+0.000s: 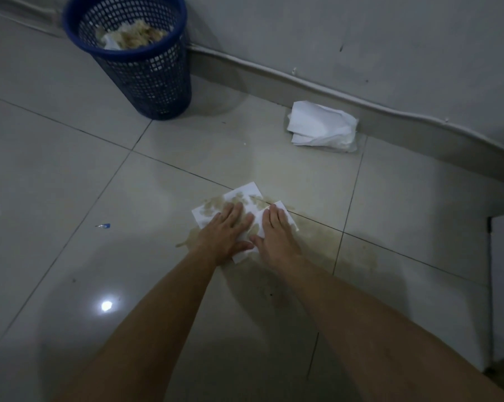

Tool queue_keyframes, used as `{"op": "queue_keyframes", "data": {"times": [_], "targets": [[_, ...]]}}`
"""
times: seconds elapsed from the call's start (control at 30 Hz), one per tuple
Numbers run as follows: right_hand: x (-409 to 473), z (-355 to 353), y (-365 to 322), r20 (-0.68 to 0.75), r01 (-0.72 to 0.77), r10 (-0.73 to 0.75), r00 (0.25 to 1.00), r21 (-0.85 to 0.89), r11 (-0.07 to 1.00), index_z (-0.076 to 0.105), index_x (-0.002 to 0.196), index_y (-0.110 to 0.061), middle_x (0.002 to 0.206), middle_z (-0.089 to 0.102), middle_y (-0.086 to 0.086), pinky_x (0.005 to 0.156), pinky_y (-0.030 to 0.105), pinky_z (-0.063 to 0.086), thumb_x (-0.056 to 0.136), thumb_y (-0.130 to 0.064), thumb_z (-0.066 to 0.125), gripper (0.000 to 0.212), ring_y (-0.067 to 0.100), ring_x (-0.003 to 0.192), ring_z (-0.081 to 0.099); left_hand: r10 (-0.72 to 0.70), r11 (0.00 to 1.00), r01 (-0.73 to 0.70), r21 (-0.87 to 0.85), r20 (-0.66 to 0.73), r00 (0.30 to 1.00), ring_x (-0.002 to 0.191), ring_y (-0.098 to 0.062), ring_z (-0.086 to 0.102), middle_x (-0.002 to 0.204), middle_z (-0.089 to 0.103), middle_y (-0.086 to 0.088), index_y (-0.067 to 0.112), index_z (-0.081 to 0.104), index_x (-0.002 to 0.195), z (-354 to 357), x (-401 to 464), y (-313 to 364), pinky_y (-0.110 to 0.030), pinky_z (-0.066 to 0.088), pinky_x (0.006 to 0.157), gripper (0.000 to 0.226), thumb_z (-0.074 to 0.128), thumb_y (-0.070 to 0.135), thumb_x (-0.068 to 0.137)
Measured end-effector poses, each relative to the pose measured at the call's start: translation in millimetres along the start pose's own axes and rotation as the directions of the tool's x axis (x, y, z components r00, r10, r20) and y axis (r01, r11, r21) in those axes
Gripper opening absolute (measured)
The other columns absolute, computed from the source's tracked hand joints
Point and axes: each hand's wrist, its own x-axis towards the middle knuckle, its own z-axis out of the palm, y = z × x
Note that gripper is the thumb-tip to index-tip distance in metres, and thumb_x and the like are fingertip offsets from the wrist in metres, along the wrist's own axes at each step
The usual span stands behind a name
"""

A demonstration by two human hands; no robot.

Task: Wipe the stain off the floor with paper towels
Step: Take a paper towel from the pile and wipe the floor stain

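Head view of a glossy pale-grey tiled floor [71, 175]. Two flat white paper towel sheets [245, 195], blotched brown where soaked, lie overlapping on a light-brown liquid stain [317, 239] that spreads to the right across a tile joint. The left hand [224, 230] and the right hand [275, 233] press side by side on the sheets, palms down, fingers [235, 211] straight and together, gripping nothing; the thumbs nearly meet. A loose heap of clean white paper towels [322, 126] rests against the grey skirting board [419, 134], well apart from the stain. A dark-blue perforated plastic waste basket [146, 74], holding crumpled brown-stained paper, stands near the wall at upper left. A small blue scrap [104, 226] lies left of the hands.
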Motion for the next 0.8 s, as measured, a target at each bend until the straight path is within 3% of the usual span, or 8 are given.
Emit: {"op": "queue_keyframes", "data": {"times": [0.17,0.27,0.33,0.43,0.5,0.57,0.63,0.8], "targets": [[-0.1,-3.1,-2.8,0.001,-0.005,0.005,1.0,-0.007,1.0,-0.002,0.153,-0.003,0.163,-0.01,0.012,0.123,0.038,-0.002,0.1,-0.042,0.04,0.078,0.027,0.15,-0.013,-0.016,0.991,0.011,-0.136,-0.041,0.999,0.15,-0.026,-0.006,0.163,-0.003,-0.007,0.024,0.004,0.154,-6.6,-6.3,5.8,-0.045,0.008,0.121,0.075,0.026,0.065,0.094],[-2.9,-2.1,-4.9,-0.062,-0.031,0.034,0.998,0.036,0.999,-0.001,0.154,-0.007,0.163,-0.01,0.011,0.123,0.039,0.0,0.097,-0.05,0.041,0.083,0.026,0.15,-0.013,-0.047,0.975,-0.002,-0.224,-0.216,0.975,0.145,-0.031,0.023,0.156,0.029,-0.016,0.007,0.029,0.148,-14.2,-11.6,3.4,-0.041,0.02,0.119,0.061,0.041,0.042,0.099],[-6.6,1.0,-6.7,-0.061,-0.084,0.09,0.994,0.084,0.993,-0.002,0.154,-0.01,0.163,-0.013,0.011,0.122,0.039,-0.001,0.092,-0.055,0.045,0.09,0.026,0.15,-0.015,-0.068,0.983,0.011,-0.185,-0.301,0.951,0.135,-0.034,0.041,0.143,0.046,-0.019,0.005,0.045,0.138,-18.6,-17.2,-1.7,-0.04,0.032,0.113,0.049,0.052,0.03,0.096],[-7.1,4.1,-10.3,-0.029,-0.127,0.131,0.991,0.109,0.986,-0.003,0.154,-0.007,0.162,-0.013,0.015,0.122,0.039,-0.003,0.087,-0.06,0.051,0.101,0.027,0.15,-0.015,-0.053,0.998,0.057,0.001,-0.365,0.929,0.12,-0.032,0.057,0.128,0.061,-0.019,0.002,0.062,0.121,-19.9,-19.2,-10.7,-0.037,0.047,0.101,0.052,0.076,0.023,0.077],[-5.1,5.0,-11.2,-0.022,-0.134,0.137,0.99,0.091,0.987,-0.004,0.154,-0.006,0.162,-0.014,0.016,0.122,0.039,-0.003,0.085,-0.064,0.052,0.106,0.028,0.15,-0.015,-0.072,0.994,0.094,0.054,-0.326,0.943,0.135,-0.032,0.041,0.143,0.047,-0.017,0.005,0.052,0.133,-12.5,-18.9,-15.1,-0.038,0.033,0.114,0.049,0.064,0.022,0.089],[-4.9,7.4,-12.6,-0.02,-0.142,0.144,0.989,0.083,0.986,-0.005,0.154,-0.006,0.162,-0.015,0.015,0.122,0.039,-0.003,0.085,-0.066,0.052,0.107,0.028,0.149,-0.016,-0.167,0.985,0.156,-0.068,-0.203,0.965,0.145,-0.036,0.015,0.156,0.023,-0.014,0.01,0.032,0.146,-3.0,-16.3,-18.2,-0.046,0.02,0.12,0.05,0.043,0.026,0.101],[-5.6,9.3,-13.2,-0.025,-0.145,0.147,0.989,0.078,0.986,-0.007,0.154,-0.006,0.162,-0.017,0.015,0.122,0.04,-0.003,0.085,-0.067,0.051,0.108,0.028,0.149,-0.017,-0.247,0.955,0.213,-0.205,-0.155,0.957,0.146,-0.038,0.008,0.158,0.014,-0.013,0.01,0.022,0.149,2.5,-15.5,-18.1,-0.049,0.021,0.118,0.054,0.039,0.03,0.102],[-3.7,8.5,-18.2,-0.041,-0.121,0.124,0.991,0.078,0.99,-0.008,0.153,-0.003,0.162,-0.017,0.014,0.123,0.041,-0.003,0.088,-0.064,0.049,0.105,0.027,0.149,-0.016,-0.254,0.949,0.218,-0.228,-0.144,0.956,0.148,-0.037,0.0,0.162,0.004,-0.014,0.008,0.009,0.152,9.5,-12.4,-17.0,-0.049,0.011,0.12,0.061,0.035,0.031,0.103]]}}
